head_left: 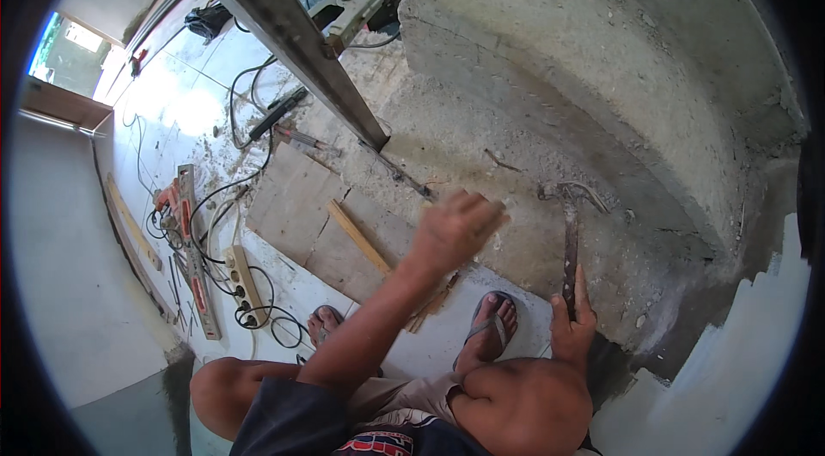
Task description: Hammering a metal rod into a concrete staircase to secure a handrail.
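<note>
My left hand (460,231) is raised over the dusty floor in front of me, its fingers curled closed and slightly blurred. Whatever it may hold is hidden. Lower right, beside my right knee, my right hand (574,331) grips the lower end of a hammer (571,254) with a dark, worn handle. Its dusty, curved head points away from me, close to the rough concrete floor (516,224). Beyond the left hand, an upright metal post (301,43) meets the floor near a small metal rod (404,177).
A concrete step (550,86) rises at the far right. Left lie a wooden strip (358,237), a spirit level (196,258), a power strip (245,284) with tangled black cables, and a chisel (302,139). My sandalled feet (488,327) rest on white tile.
</note>
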`<action>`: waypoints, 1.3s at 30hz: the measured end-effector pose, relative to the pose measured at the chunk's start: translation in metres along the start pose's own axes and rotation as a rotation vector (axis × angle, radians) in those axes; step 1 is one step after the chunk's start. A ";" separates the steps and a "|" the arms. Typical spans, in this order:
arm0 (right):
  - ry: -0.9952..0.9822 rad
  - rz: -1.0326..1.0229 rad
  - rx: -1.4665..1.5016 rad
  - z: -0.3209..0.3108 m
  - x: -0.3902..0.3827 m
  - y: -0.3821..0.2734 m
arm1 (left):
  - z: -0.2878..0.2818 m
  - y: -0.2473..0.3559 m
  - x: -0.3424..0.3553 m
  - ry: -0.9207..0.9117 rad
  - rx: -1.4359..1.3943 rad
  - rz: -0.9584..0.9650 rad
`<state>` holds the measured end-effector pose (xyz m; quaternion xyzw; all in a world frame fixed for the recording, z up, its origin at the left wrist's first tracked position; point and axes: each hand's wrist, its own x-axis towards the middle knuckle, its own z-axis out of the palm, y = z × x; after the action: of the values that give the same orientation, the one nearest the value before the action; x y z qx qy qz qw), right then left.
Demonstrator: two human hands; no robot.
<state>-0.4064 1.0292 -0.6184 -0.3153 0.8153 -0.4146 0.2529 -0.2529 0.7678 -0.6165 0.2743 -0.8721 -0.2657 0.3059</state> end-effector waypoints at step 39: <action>0.009 0.018 -0.231 -0.018 0.028 -0.005 | -0.047 0.000 0.007 0.045 -0.345 -0.432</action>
<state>-0.4358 1.0158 -0.6092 -0.3331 0.8616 -0.3171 0.2147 -0.2252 0.7492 -0.5819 0.4036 -0.7283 -0.4632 0.3035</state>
